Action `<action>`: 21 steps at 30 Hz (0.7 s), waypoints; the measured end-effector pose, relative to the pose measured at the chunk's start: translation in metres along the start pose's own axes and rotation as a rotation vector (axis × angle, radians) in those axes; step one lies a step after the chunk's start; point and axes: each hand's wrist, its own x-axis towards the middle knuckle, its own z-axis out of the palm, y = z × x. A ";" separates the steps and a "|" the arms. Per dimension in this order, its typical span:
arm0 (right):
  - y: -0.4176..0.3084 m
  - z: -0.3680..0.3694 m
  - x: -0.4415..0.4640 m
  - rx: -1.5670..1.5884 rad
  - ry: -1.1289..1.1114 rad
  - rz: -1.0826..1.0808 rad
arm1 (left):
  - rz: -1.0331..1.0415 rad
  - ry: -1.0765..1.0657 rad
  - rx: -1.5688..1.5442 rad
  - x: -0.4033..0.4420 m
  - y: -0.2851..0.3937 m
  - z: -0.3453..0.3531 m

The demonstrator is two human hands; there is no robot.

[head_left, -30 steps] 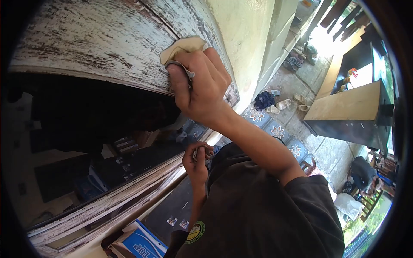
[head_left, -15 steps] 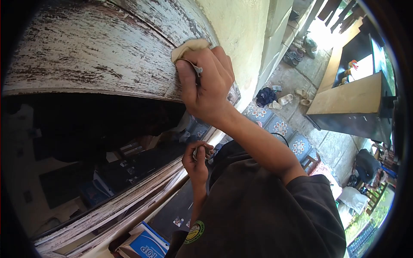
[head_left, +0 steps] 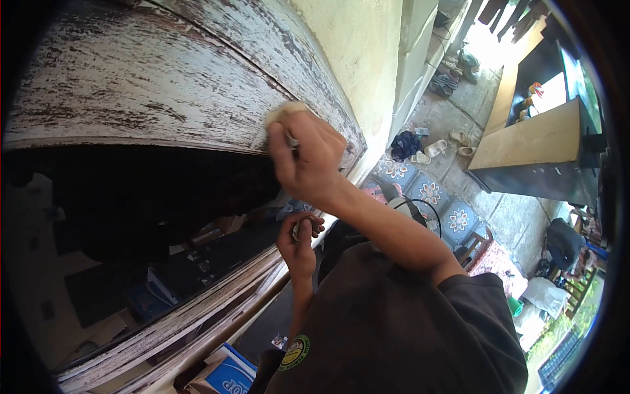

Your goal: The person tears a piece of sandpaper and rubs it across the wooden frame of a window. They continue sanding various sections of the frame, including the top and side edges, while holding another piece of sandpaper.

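Note:
My right hand (head_left: 310, 156) is closed on a folded piece of sandpaper (head_left: 286, 111), beige on its outside and blurred by motion. It presses the sheet against a wooden frame (head_left: 151, 85) with worn, flaking white paint, close to the frame's lower edge and corner. Lower down, my left hand (head_left: 300, 240) is held in front of my body, its fingers curled round a small pale piece I cannot make out. Dark reflective glass (head_left: 164, 210) lies below the wooden board, left of both hands.
A cream wall (head_left: 348, 59) borders the frame. At right stand a wooden cabinet (head_left: 525, 144) and patterned tiles (head_left: 430, 194). Shoes (head_left: 436, 148) and a dark cloth (head_left: 406, 146) lie on the floor. A blue box (head_left: 230, 374) sits at the bottom, near a second flaking rail (head_left: 170, 315).
My right hand has slid the sandpaper down the wood, toward the frame's lower edge. My left hand has hardly moved. The view has shifted slightly.

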 end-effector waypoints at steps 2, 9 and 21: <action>-0.010 0.003 0.013 0.042 0.029 -0.053 | 0.008 -0.005 -0.008 0.001 0.003 0.003; 0.097 -0.027 -0.099 -0.315 -0.159 0.016 | 0.064 0.010 0.054 -0.002 0.002 -0.003; 0.055 -0.012 -0.044 -0.115 -0.119 -0.325 | 0.063 0.029 0.059 -0.007 0.001 -0.008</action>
